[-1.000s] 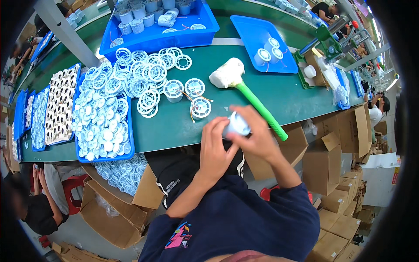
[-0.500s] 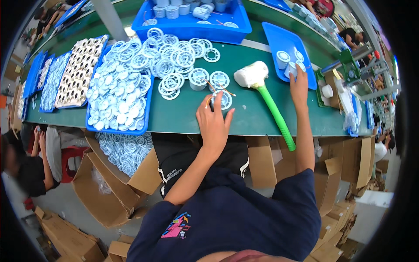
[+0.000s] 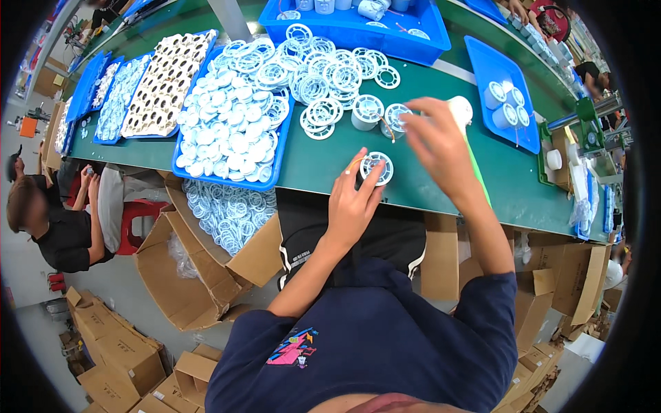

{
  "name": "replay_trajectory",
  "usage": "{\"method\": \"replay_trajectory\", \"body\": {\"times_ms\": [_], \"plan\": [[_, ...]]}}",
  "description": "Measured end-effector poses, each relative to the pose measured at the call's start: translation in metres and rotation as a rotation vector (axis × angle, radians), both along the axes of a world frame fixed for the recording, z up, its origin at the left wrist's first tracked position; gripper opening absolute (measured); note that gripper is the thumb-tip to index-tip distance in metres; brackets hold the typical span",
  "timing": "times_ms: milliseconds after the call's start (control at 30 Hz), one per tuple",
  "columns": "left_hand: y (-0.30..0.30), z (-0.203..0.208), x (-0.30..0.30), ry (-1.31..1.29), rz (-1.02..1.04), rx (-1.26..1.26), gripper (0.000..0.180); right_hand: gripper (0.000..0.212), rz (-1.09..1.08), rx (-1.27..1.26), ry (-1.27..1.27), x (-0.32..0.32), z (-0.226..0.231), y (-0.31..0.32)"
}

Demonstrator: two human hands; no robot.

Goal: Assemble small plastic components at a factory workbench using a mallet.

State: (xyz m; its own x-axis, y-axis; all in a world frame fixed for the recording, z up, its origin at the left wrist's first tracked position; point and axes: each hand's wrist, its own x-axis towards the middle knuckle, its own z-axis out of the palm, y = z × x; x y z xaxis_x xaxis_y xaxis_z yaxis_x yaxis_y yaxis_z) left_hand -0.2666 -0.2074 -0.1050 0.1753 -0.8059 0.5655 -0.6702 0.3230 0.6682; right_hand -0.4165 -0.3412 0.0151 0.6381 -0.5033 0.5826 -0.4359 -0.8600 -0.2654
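Observation:
My left hand [image 3: 353, 206] is curled against a pale cylindrical part with a slotted ring top [image 3: 377, 168] near the bench's front edge. A thin wire shows by its fingertips. My right hand [image 3: 441, 148] is over the bench, fingers apart, its fingertips beside a second ring-topped cylinder [image 3: 397, 118]; whether they touch it is hard to tell. Another such cylinder [image 3: 367, 112] stands just left of that one. Behind my right hand lies a mallet with a white head [image 3: 460, 110] and green handle, partly covered by my hand and forearm.
Loose slotted rings [image 3: 320, 79] lie heaped beside a blue tray of round white caps [image 3: 231, 138]. At the right, a blue tray [image 3: 527, 138] carries several cylinders. A blue bin [image 3: 413, 47] stands behind. Open cardboard boxes [image 3: 172, 275] sit below the bench edge.
My right hand has left the right-hand tray, where the cylinder it touched now stands, and moved left over the mallet. My left hand stays at its cylinder. The whole view has shifted.

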Motion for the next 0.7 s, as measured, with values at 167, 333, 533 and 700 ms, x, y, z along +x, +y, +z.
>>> {"method": "replay_trajectory", "body": {"times_ms": [167,333,533,700], "plan": [[-0.003,0.005,0.001,0.001,0.011,0.011,0.063,0.026,0.283,-0.010,0.160,0.086,-0.031,-0.030],[-0.002,0.013,0.005,0.012,-0.031,0.054,0.063,0.031,0.274,-0.055,0.349,0.122,-0.057,-0.040],[-0.004,0.005,0.007,0.113,-0.014,0.053,0.063,0.027,0.562,0.141,0.185,0.166,-0.034,-0.015],[-0.006,-0.008,0.005,0.089,-0.075,0.131,0.060,0.025,0.651,0.163,0.489,0.202,-0.046,0.005]]}}
